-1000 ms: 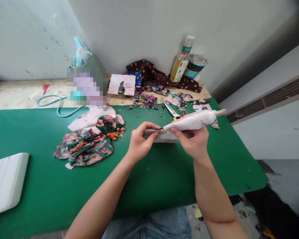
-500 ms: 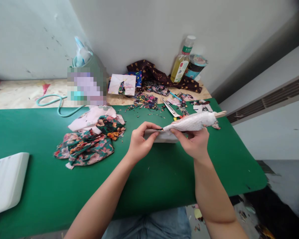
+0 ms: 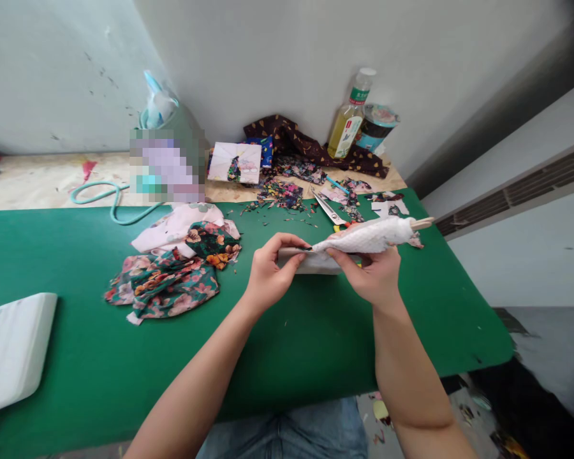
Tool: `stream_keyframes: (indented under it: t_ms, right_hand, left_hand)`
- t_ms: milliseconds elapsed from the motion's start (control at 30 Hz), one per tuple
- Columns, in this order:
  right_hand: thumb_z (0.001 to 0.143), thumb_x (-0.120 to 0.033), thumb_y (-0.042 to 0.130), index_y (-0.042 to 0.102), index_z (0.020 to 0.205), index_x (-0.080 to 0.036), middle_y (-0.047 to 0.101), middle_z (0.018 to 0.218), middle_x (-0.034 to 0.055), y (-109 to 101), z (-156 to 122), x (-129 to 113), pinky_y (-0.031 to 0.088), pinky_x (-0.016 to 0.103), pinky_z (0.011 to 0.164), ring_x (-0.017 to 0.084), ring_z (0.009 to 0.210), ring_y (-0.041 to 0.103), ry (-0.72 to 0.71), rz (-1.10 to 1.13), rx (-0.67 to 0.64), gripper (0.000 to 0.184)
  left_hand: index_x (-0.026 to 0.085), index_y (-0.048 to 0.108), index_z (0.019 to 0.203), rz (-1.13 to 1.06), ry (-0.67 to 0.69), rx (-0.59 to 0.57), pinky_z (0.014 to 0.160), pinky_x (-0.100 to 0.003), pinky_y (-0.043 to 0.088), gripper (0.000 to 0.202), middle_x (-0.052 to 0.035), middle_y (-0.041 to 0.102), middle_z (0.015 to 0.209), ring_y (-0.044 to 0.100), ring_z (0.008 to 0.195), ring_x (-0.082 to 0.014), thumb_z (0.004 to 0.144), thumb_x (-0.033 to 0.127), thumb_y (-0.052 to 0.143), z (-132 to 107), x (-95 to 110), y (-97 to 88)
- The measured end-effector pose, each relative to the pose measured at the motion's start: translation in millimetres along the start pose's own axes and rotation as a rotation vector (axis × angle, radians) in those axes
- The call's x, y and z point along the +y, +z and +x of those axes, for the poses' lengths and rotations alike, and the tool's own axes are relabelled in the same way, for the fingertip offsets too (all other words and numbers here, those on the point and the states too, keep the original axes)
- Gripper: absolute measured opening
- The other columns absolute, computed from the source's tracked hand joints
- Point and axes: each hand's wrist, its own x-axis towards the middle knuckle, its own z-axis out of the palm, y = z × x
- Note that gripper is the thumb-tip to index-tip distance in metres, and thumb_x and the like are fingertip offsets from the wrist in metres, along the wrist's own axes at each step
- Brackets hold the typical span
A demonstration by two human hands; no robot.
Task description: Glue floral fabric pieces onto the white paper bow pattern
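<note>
My left hand [image 3: 269,270] is closed in a pinch on the left end of a flat pale board [image 3: 310,262], held edge-on above the green table [image 3: 277,357]. My right hand [image 3: 372,273] grips a stick tool wrapped in white cloth [image 3: 370,236], with a wooden handle end jutting out at the right. The tool's dark pointed tip touches the top edge of the board near my left thumb.
Floral fabric pieces [image 3: 169,268] lie left of my hands. Scissors [image 3: 329,210] and several fabric scraps [image 3: 280,193] lie behind them. A bottle [image 3: 349,115] and a jar [image 3: 375,126] stand by the wall. A white pad [image 3: 12,350] sits at the left edge.
The wrapped tool's handle end has dipped slightly lower in my right hand. My left hand and the board have barely moved.
</note>
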Motion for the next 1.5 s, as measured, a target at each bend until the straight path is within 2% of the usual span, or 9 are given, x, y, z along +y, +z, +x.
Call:
stream_keyframes:
  t_ms: [200, 700, 900, 1167, 1333, 1500]
  right_hand:
    - [0.077, -0.022, 0.074, 0.075, 0.089, -0.024, 0.075, 0.090, 0.0031, -0.5, 0.7, 0.8, 0.061, 0.035, 0.080, 0.022, 0.085, 0.072, -0.036, -0.012, -0.019, 0.012]
    - [0.075, -0.015, 0.075, 0.073, 0.091, -0.025, 0.076, 0.091, 0.0002, -0.3, 2.2, -3.5, 0.060, 0.031, 0.082, 0.020, 0.085, 0.073, -0.025, 0.040, -0.042, 0.019]
    - [0.077, -0.021, 0.074, 0.073, 0.088, -0.022, 0.076, 0.087, 0.0019, 0.7, 0.2, -1.8, 0.061, 0.030, 0.074, 0.021, 0.082, 0.074, 0.035, 0.069, -0.013, 0.011]
    - [0.078, -0.024, 0.075, 0.072, 0.087, -0.022, 0.075, 0.080, 0.0019, 0.7, 0.0, -0.1, 0.061, 0.028, 0.064, 0.020, 0.072, 0.074, 0.058, 0.113, 0.008, 0.010]
    - [0.078, -0.023, 0.076, 0.072, 0.089, -0.023, 0.076, 0.085, 0.0017, 2.0, -0.9, 0.6, 0.062, 0.031, 0.076, 0.022, 0.082, 0.074, 0.056, 0.115, 0.021, 0.012]
    - [0.077, -0.023, 0.076, 0.073, 0.089, -0.023, 0.076, 0.086, 0.0018, 2.8, -1.5, 1.0, 0.062, 0.031, 0.075, 0.022, 0.081, 0.074, 0.054, 0.113, 0.019, 0.012]
  left_hand:
    - [0.020, 0.057, 0.107, -0.072, -0.033, 0.002, 0.084, -0.028, 0.056, 0.026, -0.0036, 0.072, 0.094, 0.070, 0.091, -0.0151, 0.082, 0.015, 0.065, -0.4, -0.2, 1.7]
    - [0.020, 0.057, 0.106, -0.081, -0.037, 0.002, 0.084, -0.028, 0.055, 0.026, -0.0034, 0.072, 0.094, 0.069, 0.092, -0.0151, 0.082, 0.014, 0.065, 0.0, 0.5, 1.2]
    - [0.020, 0.057, 0.106, -0.094, -0.033, 0.000, 0.083, -0.026, 0.054, 0.027, -0.0025, 0.073, 0.094, 0.069, 0.092, -0.0137, 0.082, 0.013, 0.065, -0.7, 0.0, 1.2]
    - [0.020, 0.057, 0.107, -0.089, -0.034, 0.004, 0.083, -0.027, 0.054, 0.028, -0.0023, 0.072, 0.095, 0.069, 0.092, -0.0139, 0.082, 0.012, 0.065, 0.0, -0.6, 1.0]
    - [0.020, 0.057, 0.106, -0.083, -0.028, 0.003, 0.083, -0.027, 0.054, 0.027, -0.0026, 0.072, 0.094, 0.069, 0.091, -0.0143, 0.081, 0.013, 0.065, 0.0, -1.0, 1.2]
    - [0.020, 0.057, 0.106, -0.073, -0.032, 0.004, 0.083, -0.029, 0.055, 0.027, -0.0031, 0.072, 0.094, 0.070, 0.091, -0.0152, 0.081, 0.014, 0.065, -0.1, -0.6, 1.2]
